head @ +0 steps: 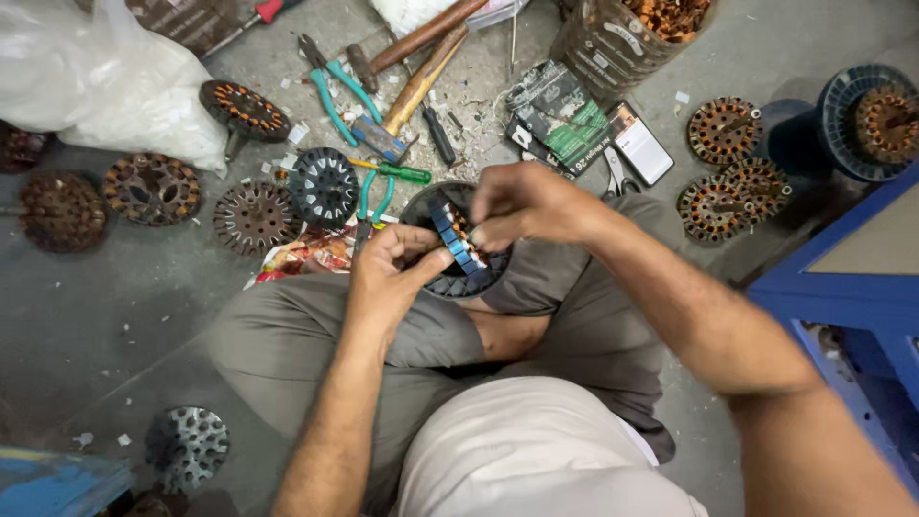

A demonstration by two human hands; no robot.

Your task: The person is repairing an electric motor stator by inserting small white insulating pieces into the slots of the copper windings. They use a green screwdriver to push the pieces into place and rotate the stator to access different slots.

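I sit cross-legged on a grey floor with a round black motor stator resting on my knees. Its slots carry blue insulating strips and copper winding. My left hand grips the stator's left rim, thumb lying on the blue strips. My right hand hovers over the top of the stator, fingertips pinched on something small at the winding; what it pinches is too small to tell.
Around me on the floor lie several rusty stators, a black stator, green-handled pliers, wooden-handled hammers, a screwdriver, a phone, a white plastic bag, a container of copper wire and a blue frame.
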